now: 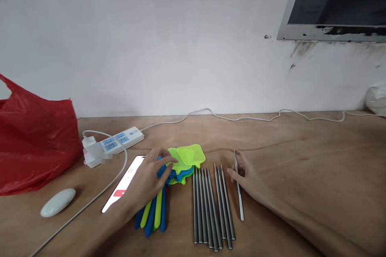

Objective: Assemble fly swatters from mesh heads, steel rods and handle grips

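My left hand [153, 176] is over a pile of mesh plastic fly swatter heads, with its thumb and forefinger apart at the edge of a lime-green head [190, 155]. Blue heads [181, 174] lie beneath the green ones. Several blue and green plastic handles [157, 211] stick out toward me below that hand. My right hand [245, 172] grips a slim metal rod [239, 196] near its upper end, thumb on one side and fingers on the other. Just left of it, several similar metal rods [208, 209] lie side by side on the wooden table, narrow tips pointing away.
A lit phone [120, 190] lies partly under my left forearm. Farther left are a white power strip [120, 140] with a plugged-in charger and cable, a white oval object [58, 202] and a red plastic bag [36, 140]. A white cord [235, 119] runs along the wall.
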A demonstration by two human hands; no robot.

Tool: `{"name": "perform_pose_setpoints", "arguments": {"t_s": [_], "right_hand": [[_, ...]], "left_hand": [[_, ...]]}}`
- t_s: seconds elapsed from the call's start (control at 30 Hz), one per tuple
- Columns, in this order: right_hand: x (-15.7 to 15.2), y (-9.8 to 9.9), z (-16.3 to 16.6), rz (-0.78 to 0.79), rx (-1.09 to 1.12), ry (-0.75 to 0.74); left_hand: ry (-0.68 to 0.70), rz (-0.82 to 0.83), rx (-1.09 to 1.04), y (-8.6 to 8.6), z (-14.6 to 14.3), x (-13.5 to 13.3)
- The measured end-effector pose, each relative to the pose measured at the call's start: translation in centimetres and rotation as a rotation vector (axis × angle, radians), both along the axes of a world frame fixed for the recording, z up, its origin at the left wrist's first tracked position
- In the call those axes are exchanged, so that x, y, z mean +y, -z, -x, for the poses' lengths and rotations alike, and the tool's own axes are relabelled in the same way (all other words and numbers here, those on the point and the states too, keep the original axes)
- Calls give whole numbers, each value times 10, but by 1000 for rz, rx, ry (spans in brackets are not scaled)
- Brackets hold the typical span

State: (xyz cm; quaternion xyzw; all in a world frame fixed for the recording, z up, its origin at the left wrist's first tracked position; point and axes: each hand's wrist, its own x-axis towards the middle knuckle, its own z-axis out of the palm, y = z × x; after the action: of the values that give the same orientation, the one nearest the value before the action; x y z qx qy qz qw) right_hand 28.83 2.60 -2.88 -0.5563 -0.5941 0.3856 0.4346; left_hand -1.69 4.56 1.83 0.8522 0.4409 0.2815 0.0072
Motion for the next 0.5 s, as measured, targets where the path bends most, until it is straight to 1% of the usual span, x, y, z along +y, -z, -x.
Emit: {"name": "perform_pose_setpoints", "arguments": {"t_s": [0.17, 0.27, 0.37, 0.5], "right_hand": [[-2, 12, -5, -155, -304, -39], [-2, 13, -7, -181, -477, -112], [-2, 11, -6, -202, -531, -153], [-1, 10, -4, -219, -531, -154]], "left_hand": [[113, 39, 105, -2, -8, -11], [167, 75, 151, 0, -10, -15], [189, 124, 190, 3, -11, -16], [187, 177, 205, 6, -11, -16]]}}
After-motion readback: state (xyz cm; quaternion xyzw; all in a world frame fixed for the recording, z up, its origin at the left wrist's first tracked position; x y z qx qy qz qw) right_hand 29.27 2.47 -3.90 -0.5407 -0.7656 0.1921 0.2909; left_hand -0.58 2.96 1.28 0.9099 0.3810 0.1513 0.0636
